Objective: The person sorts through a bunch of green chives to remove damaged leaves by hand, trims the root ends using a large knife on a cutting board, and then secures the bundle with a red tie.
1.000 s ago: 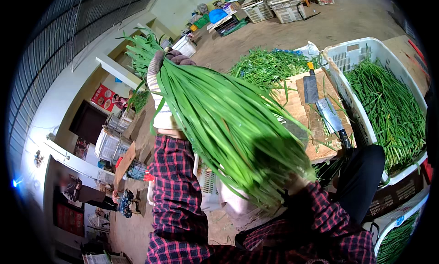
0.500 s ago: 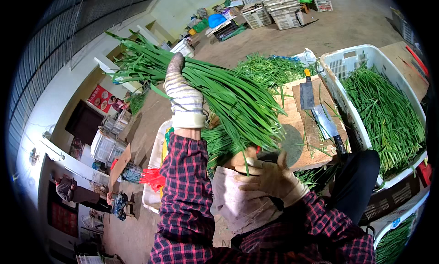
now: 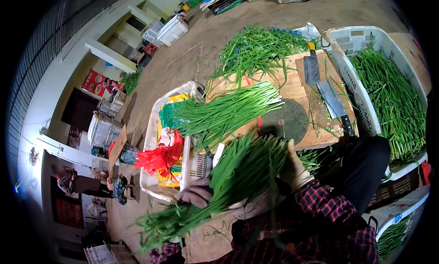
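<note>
A large bunch of garlic chives [image 3: 242,175] lies slantwise across my lap, leafy tips trailing to the lower left. My gloved left hand [image 3: 196,193] is closed round its leafy part, with grey fingers showing over the leaves. At the stem ends is my gloved right hand [image 3: 296,170], its palm side against them and a finger stretched up; its other fingers are partly hidden by the bunch. Just beyond, a second bunch of garlic chives [image 3: 242,106] rests with its pale ends on the wooden board [image 3: 263,81].
Two cleavers [image 3: 332,99] lie on the board's right side. To the right stands a white crate [image 3: 336,65] full of chives. Loose chives [image 3: 256,47] heap at the far edge. Red ties [image 3: 160,158] lie in a white basket [image 3: 148,147] at left. Another person [image 3: 75,184] is in the left background.
The raised bunch has come down toward my lap with my left hand. My right hand has moved from spread beside it to its stem ends. The view has shifted, uncovering the second bunch and basket.
</note>
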A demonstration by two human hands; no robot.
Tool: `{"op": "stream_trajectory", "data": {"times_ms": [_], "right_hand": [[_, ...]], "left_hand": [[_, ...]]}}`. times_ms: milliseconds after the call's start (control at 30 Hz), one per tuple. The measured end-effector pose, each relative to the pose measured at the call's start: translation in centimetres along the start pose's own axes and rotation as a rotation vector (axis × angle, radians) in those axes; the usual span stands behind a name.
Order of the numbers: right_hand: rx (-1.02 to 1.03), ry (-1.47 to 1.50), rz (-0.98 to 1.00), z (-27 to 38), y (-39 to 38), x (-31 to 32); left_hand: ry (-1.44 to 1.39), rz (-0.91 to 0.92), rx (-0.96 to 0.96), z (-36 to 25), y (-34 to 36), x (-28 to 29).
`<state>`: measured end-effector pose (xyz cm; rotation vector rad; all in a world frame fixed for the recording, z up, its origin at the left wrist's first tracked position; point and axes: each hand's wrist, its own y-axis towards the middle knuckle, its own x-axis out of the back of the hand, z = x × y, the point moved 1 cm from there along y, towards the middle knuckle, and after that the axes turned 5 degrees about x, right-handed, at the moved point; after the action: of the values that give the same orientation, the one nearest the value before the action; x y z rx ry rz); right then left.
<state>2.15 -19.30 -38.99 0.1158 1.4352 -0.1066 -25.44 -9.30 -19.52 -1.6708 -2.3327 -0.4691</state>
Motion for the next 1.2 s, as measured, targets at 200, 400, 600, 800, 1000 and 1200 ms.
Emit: {"op": "stream_trajectory", "data": {"times_ms": [200, 400, 600, 800, 1000, 1200], "right_hand": [[-0.002, -0.157, -0.088, 0.1, -1.2, -1.9], [-0.014, -0.239, -0.057, 0.5, -0.5, -2.2], [-0.008, -0.186, 0.017, 0.6, -0.6, -1.4], [0.155, -0.458, -0.086, 4.6, -3.4, -2.5], [0.338, -0.677, -0.348, 5.0, -3.0, -3.5], [0.241, -0.677, -0.21, 6.4, -4.2, -5.3]], "left_hand": [[-0.14, 0.307, 0.599, -2.7, -5.1, 2.4], [0.093, -0.215, 0.604, 0.4, 5.3, 4.3], [0.663, 0.15, 0.649, 8.1, 16.0, -3.5], [0.413, 0.005, 0.436, 5.8, 14.1, -13.0], [0.253, -0.081, 0.254, 6.8, 13.2, -15.6], [0.55, -0.007, 0.315, 6.8, 12.8, -16.3]]}}
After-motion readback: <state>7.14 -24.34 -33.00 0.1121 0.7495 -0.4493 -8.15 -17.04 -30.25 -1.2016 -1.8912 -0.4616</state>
